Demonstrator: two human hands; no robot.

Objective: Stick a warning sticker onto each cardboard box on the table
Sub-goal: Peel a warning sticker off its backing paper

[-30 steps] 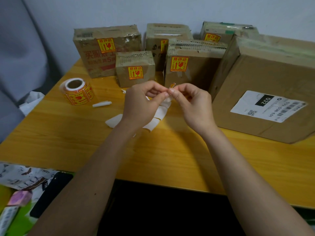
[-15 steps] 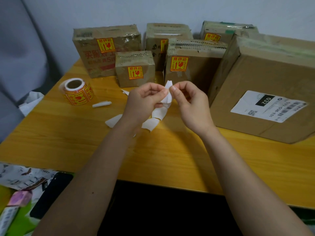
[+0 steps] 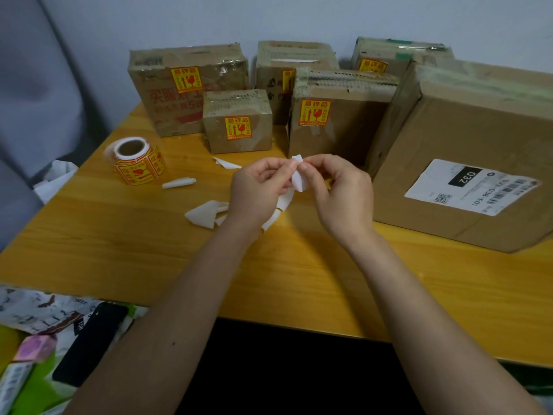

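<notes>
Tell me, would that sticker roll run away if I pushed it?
Probably not: the sticker roll stands on its flat end on the table. Tipped onto its round side, it would likely roll. Its hollow core suggests it's light.

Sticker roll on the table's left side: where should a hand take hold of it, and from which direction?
The sticker roll stands on end, cardboard core opening upward, with open tabletop around it. Probably best to come from above and close fingers around the outer curved wall, or hook a thumb into the core. A loose label tail curls off its left edge, so avoid that spot.
</notes>
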